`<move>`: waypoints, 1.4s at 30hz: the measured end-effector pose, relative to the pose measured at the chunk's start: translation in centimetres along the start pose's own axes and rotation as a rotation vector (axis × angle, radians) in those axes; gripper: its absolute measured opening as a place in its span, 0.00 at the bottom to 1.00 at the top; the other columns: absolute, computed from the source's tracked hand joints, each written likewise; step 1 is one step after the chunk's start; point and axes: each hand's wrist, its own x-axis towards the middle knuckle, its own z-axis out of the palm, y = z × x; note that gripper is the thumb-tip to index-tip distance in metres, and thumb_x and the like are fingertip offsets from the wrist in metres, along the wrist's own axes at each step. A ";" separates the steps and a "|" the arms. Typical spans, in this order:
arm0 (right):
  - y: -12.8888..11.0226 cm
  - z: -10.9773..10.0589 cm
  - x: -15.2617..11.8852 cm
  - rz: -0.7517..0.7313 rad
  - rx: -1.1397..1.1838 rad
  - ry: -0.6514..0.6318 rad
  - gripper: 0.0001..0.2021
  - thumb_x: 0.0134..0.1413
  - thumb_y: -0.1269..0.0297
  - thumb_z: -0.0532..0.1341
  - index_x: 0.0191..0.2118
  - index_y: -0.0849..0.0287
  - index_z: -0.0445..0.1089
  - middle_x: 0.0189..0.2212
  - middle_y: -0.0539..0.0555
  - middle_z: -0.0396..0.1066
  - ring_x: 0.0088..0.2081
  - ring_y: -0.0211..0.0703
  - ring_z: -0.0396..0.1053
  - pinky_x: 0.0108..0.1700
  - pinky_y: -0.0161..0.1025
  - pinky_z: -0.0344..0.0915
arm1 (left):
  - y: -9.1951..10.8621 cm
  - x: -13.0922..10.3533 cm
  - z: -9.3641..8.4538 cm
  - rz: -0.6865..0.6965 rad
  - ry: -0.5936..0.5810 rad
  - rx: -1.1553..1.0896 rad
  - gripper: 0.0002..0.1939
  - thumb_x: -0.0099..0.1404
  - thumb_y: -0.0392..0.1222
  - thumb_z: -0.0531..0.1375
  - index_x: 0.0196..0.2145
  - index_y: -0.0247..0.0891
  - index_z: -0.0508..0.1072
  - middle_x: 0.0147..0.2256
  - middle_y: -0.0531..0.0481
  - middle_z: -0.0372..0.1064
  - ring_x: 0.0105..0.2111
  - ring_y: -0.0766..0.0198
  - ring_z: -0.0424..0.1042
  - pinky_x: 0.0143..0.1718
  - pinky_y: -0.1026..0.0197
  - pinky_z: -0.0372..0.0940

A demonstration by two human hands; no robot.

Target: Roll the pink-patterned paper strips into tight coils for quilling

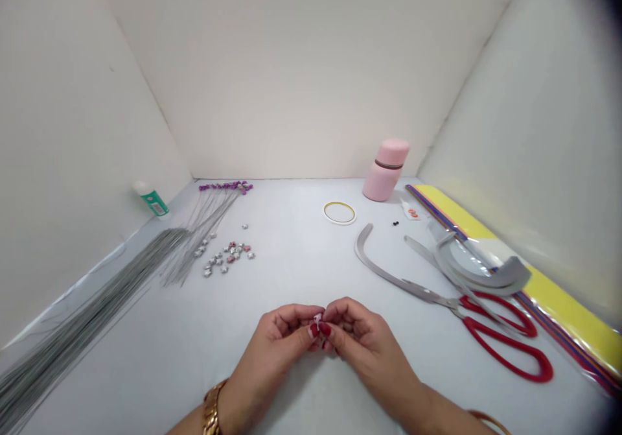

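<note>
A small pink-and-white piece (317,317) is located at the lower centre of the frame, pinched between thumbs and fingers of the left hand (279,341) and right hand (367,341). Small stars (236,255) lie centre left, red-handled scissors (455,304) lower right; a pink bottle (383,182) stands upper right.

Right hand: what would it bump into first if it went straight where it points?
Probably the left hand: the right hand points toward it, and the small pinkish piece is pinched between them. Any gap there is hard to judge.
</note>
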 end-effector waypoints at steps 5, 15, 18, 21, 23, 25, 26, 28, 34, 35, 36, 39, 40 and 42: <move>0.0 0.0 0.0 -0.002 0.015 -0.015 0.05 0.53 0.65 0.58 0.30 0.60 0.63 0.23 0.48 0.67 0.26 0.33 0.64 0.28 0.30 0.59 | 0.0 -0.1 0.0 0.020 -0.013 -0.027 0.07 0.54 0.34 0.62 0.33 0.30 0.73 0.25 0.48 0.72 0.27 0.68 0.67 0.33 0.65 0.60; 0.2 0.2 0.0 0.058 0.100 -0.002 0.08 0.55 0.62 0.55 0.29 0.61 0.61 0.21 0.47 0.66 0.23 0.32 0.63 0.27 0.30 0.59 | -0.3 0.1 -0.2 0.021 -0.032 -0.072 0.07 0.55 0.34 0.62 0.33 0.30 0.73 0.25 0.48 0.71 0.26 0.68 0.66 0.32 0.64 0.60; -0.1 0.3 0.0 0.088 0.100 0.024 0.08 0.55 0.62 0.56 0.28 0.61 0.61 0.20 0.47 0.66 0.23 0.32 0.63 0.26 0.30 0.59 | -0.3 0.1 -0.2 0.038 -0.026 -0.051 0.07 0.55 0.34 0.62 0.33 0.30 0.73 0.25 0.48 0.71 0.26 0.69 0.66 0.32 0.65 0.60; -0.2 0.4 -0.1 0.113 0.096 0.052 0.09 0.53 0.61 0.57 0.28 0.61 0.60 0.18 0.47 0.67 0.22 0.32 0.63 0.26 0.29 0.59 | -0.4 0.1 -0.1 0.058 -0.010 -0.011 0.07 0.55 0.35 0.62 0.33 0.30 0.73 0.25 0.48 0.71 0.27 0.68 0.66 0.32 0.65 0.60; -0.2 0.4 -0.1 0.120 0.099 0.062 0.10 0.53 0.61 0.58 0.28 0.61 0.60 0.18 0.47 0.67 0.22 0.32 0.63 0.26 0.29 0.59 | -0.3 0.0 -0.1 0.059 0.005 0.008 0.07 0.54 0.35 0.63 0.33 0.31 0.73 0.24 0.49 0.71 0.26 0.68 0.66 0.31 0.65 0.60; -0.1 0.4 0.0 0.117 0.097 0.063 0.10 0.53 0.60 0.58 0.28 0.61 0.60 0.18 0.47 0.67 0.22 0.32 0.63 0.25 0.29 0.59 | -0.3 0.0 0.0 0.051 0.021 0.024 0.08 0.53 0.36 0.63 0.32 0.31 0.74 0.24 0.49 0.71 0.26 0.68 0.66 0.31 0.65 0.60; 0.0 0.3 0.0 0.113 0.089 0.060 0.10 0.53 0.61 0.58 0.28 0.61 0.61 0.19 0.47 0.67 0.22 0.32 0.63 0.25 0.29 0.59 | -0.3 0.0 -0.1 0.048 0.024 0.038 0.08 0.53 0.36 0.63 0.32 0.31 0.74 0.24 0.49 0.72 0.26 0.68 0.66 0.31 0.65 0.60; 0.0 0.3 0.1 0.102 0.061 0.053 0.09 0.52 0.61 0.58 0.28 0.61 0.61 0.20 0.48 0.67 0.23 0.32 0.64 0.25 0.29 0.59 | -0.3 0.0 -0.2 0.051 0.025 0.079 0.08 0.53 0.36 0.63 0.33 0.31 0.74 0.25 0.48 0.72 0.27 0.68 0.67 0.32 0.65 0.60; -0.1 0.0 0.1 0.075 0.035 0.027 0.07 0.50 0.64 0.60 0.28 0.61 0.63 0.22 0.49 0.69 0.25 0.33 0.65 0.27 0.30 0.59 | -0.5 0.2 -0.7 0.100 -0.011 0.143 0.08 0.56 0.38 0.61 0.33 0.32 0.75 0.25 0.49 0.71 0.26 0.69 0.66 0.32 0.66 0.60; -0.1 -0.1 0.0 0.081 0.051 0.027 0.07 0.49 0.64 0.61 0.28 0.61 0.63 0.21 0.49 0.69 0.25 0.33 0.65 0.27 0.30 0.59 | -0.5 0.2 -0.7 0.101 -0.029 0.150 0.08 0.56 0.38 0.60 0.33 0.32 0.75 0.24 0.49 0.71 0.26 0.69 0.65 0.32 0.66 0.60; -0.1 -0.1 0.1 0.093 0.071 0.029 0.08 0.49 0.64 0.62 0.27 0.61 0.63 0.20 0.48 0.69 0.24 0.32 0.64 0.26 0.30 0.58 | -0.5 0.2 -0.7 0.103 -0.049 0.158 0.08 0.57 0.38 0.60 0.33 0.32 0.75 0.24 0.49 0.71 0.26 0.69 0.65 0.31 0.66 0.60; 0.2 -0.1 0.2 0.133 0.145 0.043 0.10 0.47 0.65 0.63 0.28 0.60 0.60 0.19 0.46 0.68 0.21 0.31 0.63 0.24 0.29 0.56 | -0.4 0.1 -0.6 0.122 -0.100 0.187 0.09 0.58 0.39 0.59 0.33 0.32 0.75 0.24 0.49 0.70 0.26 0.68 0.64 0.31 0.66 0.59; 0.2 -0.2 0.3 0.143 0.164 0.042 0.10 0.47 0.64 0.63 0.28 0.59 0.59 0.19 0.46 0.68 0.21 0.31 0.63 0.23 0.28 0.56 | -0.3 0.1 -0.6 0.128 -0.111 0.196 0.09 0.59 0.39 0.58 0.34 0.32 0.76 0.24 0.49 0.70 0.26 0.68 0.64 0.31 0.65 0.59; 0.3 -0.1 0.4 0.158 0.182 0.040 0.11 0.46 0.64 0.63 0.29 0.59 0.59 0.19 0.46 0.69 0.20 0.31 0.62 0.23 0.28 0.55 | -0.2 0.0 -0.5 0.134 -0.122 0.211 0.10 0.59 0.40 0.58 0.34 0.32 0.76 0.24 0.48 0.69 0.27 0.67 0.63 0.31 0.65 0.58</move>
